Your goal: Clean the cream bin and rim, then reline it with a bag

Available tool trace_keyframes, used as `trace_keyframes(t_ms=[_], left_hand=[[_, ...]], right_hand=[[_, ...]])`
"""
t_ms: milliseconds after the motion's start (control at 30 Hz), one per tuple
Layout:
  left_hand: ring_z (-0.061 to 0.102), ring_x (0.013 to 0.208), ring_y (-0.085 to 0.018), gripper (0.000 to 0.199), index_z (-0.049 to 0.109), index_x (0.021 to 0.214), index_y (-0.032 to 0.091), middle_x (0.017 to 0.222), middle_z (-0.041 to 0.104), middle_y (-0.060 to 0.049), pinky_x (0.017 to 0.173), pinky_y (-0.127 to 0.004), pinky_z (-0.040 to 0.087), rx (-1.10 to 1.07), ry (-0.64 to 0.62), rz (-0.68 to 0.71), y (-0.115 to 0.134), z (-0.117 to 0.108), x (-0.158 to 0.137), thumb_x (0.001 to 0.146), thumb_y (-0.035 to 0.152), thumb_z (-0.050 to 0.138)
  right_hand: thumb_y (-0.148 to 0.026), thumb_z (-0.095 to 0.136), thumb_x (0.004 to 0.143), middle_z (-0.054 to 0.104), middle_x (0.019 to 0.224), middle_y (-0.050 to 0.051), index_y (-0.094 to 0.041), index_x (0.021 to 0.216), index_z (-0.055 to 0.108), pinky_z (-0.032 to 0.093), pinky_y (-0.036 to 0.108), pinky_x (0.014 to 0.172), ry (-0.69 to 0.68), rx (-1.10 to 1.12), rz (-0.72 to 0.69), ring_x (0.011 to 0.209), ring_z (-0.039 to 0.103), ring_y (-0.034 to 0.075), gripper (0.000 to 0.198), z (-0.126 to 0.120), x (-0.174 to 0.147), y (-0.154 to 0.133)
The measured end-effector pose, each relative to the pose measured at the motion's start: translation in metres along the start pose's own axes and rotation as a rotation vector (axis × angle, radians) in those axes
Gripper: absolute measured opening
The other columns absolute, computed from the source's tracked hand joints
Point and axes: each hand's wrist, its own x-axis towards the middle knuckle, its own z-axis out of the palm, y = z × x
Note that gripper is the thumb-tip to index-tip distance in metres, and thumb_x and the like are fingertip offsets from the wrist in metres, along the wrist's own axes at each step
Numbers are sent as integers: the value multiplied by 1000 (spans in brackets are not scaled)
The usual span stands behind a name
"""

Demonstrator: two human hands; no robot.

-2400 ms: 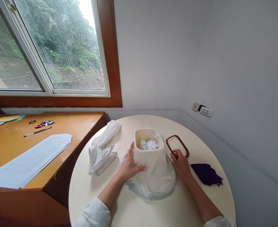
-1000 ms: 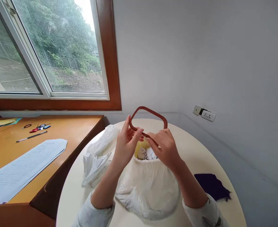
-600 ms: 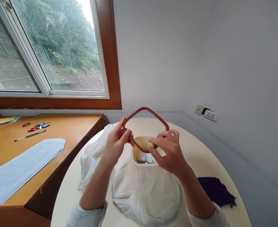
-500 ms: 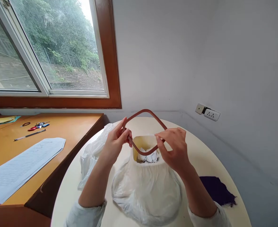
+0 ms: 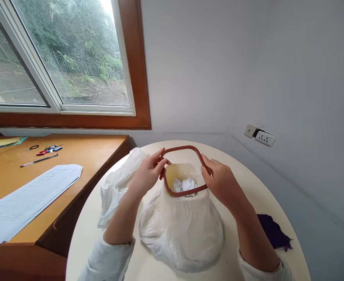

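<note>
A brown rounded-square ring [image 5: 180, 148], like a trash bin's rim, is held between my two hands just above the bin. My left hand [image 5: 149, 171] pinches its left side, and my right hand [image 5: 218, 177] grips its right side. Beneath the ring stands a small trash bin with a white plastic bag [image 5: 186, 226] over its outside, the bag bunched around the base. Part of the yellowish inner wall [image 5: 172, 173] shows, and crumpled white paper [image 5: 187, 184] lies inside.
Another white plastic bag [image 5: 117, 183] lies on the round table [image 5: 87, 238] at left. A dark purple cloth [image 5: 273, 232] rests at right. The wooden desk [image 5: 101, 152] holds papers [image 5: 40, 195], a pen [image 5: 39, 160] and keys [image 5: 51, 148]. Wall sockets [image 5: 265, 137] are behind.
The ring has turned from a diamond angle to sit nearly square with the bin, and tilted flatter. My right hand has shifted its hold to the ring's right side.
</note>
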Motion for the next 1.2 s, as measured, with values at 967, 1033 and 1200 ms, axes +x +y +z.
trace_keyframes(t_ms=[967, 1033, 1200], left_hand=[[57, 92, -26, 52, 36, 137, 22, 103, 61, -9, 73, -33, 41, 640, -103, -31, -7, 7, -7, 87, 35, 34], [58, 86, -25, 52, 35, 137, 21, 99, 61, -10, 69, -32, 41, 662, -117, -38, -8, 7, -7, 87, 35, 33], [58, 70, -23, 51, 40, 134, 20, 82, 63, -8, 64, -31, 38, 688, -146, -16, -10, 6, -7, 85, 32, 34]], right_hand=[[-20, 31, 87, 60, 72, 7, -15, 134, 40, 31, 24, 51, -312, -148, 181, 66, 54, 17, 48, -2, -7, -7], [-19, 31, 87, 60, 70, 6, -15, 133, 41, 31, 24, 51, -329, -146, 187, 65, 54, 17, 47, -1, -7, -6], [-18, 31, 86, 60, 70, 7, -14, 133, 41, 31, 24, 51, -353, -156, 192, 66, 54, 17, 48, -1, -7, -6]])
